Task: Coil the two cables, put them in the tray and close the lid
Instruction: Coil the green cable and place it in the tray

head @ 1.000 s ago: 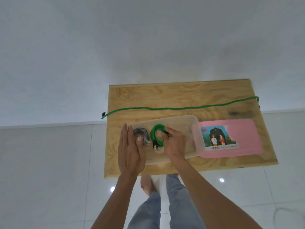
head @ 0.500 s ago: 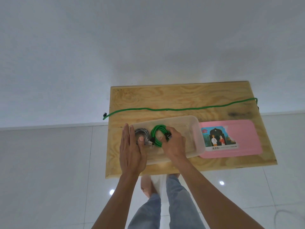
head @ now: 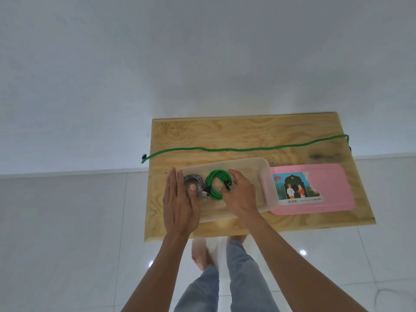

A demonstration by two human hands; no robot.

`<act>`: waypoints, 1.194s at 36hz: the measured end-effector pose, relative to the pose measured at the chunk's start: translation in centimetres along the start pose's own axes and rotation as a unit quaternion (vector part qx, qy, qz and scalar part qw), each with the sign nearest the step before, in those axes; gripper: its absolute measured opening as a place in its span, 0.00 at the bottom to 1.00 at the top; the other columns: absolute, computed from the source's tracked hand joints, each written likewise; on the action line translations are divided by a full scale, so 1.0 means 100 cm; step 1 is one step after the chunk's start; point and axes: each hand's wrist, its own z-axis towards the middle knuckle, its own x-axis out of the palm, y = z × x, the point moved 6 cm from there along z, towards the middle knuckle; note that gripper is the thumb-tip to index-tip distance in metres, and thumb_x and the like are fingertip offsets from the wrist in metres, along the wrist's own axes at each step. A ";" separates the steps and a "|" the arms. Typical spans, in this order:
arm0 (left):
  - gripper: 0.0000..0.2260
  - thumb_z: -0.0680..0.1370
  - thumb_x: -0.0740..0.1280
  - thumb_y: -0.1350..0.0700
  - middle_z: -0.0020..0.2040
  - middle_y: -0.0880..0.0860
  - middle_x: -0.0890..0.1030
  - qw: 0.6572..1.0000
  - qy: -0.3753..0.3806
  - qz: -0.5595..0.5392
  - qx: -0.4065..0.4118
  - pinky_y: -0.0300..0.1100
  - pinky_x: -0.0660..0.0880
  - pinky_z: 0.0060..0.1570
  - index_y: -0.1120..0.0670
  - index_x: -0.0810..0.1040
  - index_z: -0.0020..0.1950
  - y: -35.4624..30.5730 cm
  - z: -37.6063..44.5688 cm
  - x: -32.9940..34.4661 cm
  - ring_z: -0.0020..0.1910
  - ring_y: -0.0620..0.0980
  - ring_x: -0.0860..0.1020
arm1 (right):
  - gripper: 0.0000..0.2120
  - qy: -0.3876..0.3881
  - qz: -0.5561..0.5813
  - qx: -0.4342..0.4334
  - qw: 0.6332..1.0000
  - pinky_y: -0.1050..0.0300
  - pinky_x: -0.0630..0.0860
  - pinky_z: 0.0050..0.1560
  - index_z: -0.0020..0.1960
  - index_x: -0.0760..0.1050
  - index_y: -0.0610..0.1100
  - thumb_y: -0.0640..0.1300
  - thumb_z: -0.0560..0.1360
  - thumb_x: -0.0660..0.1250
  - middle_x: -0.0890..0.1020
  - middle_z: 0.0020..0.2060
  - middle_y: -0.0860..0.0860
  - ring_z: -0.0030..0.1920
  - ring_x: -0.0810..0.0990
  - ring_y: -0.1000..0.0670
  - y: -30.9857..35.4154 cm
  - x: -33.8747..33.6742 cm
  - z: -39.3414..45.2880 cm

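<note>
Cables are seen inside the translucent plastic tray point(head: 267, 176), which sits on the plywood table point(head: 247, 134): a grey cable coil point(head: 193, 180) at the left end and a green cable coil point(head: 217, 183) just beside it, near the middle. Compared with half a second earlier, the green coil has been laid flatter and slightly further right, so that its round loop shape is now seen more fully, while the grey coil is unchanged in place. The right hand point(head: 242, 194) is curled around the right side of the green coil, with a dark connector pinched at the fingertips. The left hand point(head: 180, 206) is held flat and open with fingers together along the tray's left end, the thumb pressed down on the grey coil; nothing is enclosed in it. The green cable is shown as smooth and glossy, wound in several turns; the grey one appears duller and more tightly bunched. A pink rectangular lid point(head: 333, 190) with rounded corners and a printed picture label lies flat to the right, touching the tray. A green cord point(head: 247, 150) is stretched across the grainy plywood behind the tray.
</note>
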 end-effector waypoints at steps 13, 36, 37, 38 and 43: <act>0.31 0.82 0.46 0.41 0.80 0.57 0.60 1.000 -0.008 -0.021 0.011 0.49 0.55 0.76 0.58 0.62 0.79 -0.034 0.022 -0.051 0.79 0.54 0.57 | 0.25 -0.023 0.058 -0.030 0.998 0.62 0.69 0.58 0.73 0.69 0.49 0.46 0.77 0.70 0.76 0.68 0.50 0.66 0.76 0.52 0.036 -0.068 -0.023; 0.16 0.80 0.68 0.56 0.67 0.57 0.78 0.985 0.152 0.075 0.031 0.56 0.74 0.61 0.56 0.78 0.67 -0.150 0.141 0.014 0.59 0.60 0.79 | 0.12 -0.044 0.046 -0.020 0.998 0.69 0.67 0.51 0.59 0.81 0.42 0.41 0.77 0.69 0.83 0.51 0.50 0.48 0.80 0.53 0.009 -0.186 0.096; 0.16 0.79 0.69 0.57 0.68 0.56 0.77 0.982 0.166 0.091 0.023 0.55 0.74 0.61 0.55 0.78 0.67 -0.151 0.146 0.023 0.60 0.60 0.78 | 0.11 -0.035 0.034 -0.016 0.999 0.67 0.69 0.53 0.59 0.81 0.42 0.41 0.77 0.68 0.83 0.53 0.48 0.50 0.81 0.52 0.002 -0.184 0.108; 0.16 0.79 0.69 0.58 0.68 0.56 0.77 0.978 0.177 0.108 0.015 0.54 0.74 0.62 0.55 0.78 0.67 -0.150 0.151 0.032 0.61 0.59 0.78 | 0.11 -0.024 0.021 -0.014 0.999 0.65 0.71 0.56 0.58 0.81 0.42 0.41 0.77 0.68 0.83 0.54 0.47 0.52 0.82 0.50 -0.004 -0.181 0.118; 0.16 0.77 0.71 0.57 0.65 0.56 0.78 0.941 0.256 0.219 -0.027 0.53 0.73 0.61 0.52 0.79 0.66 -0.135 0.165 0.073 0.63 0.57 0.76 | 0.10 0.055 -0.029 -0.019 0.998 0.54 0.72 0.66 0.57 0.81 0.40 0.37 0.76 0.68 0.83 0.54 0.45 0.55 0.82 0.46 -0.032 -0.160 0.158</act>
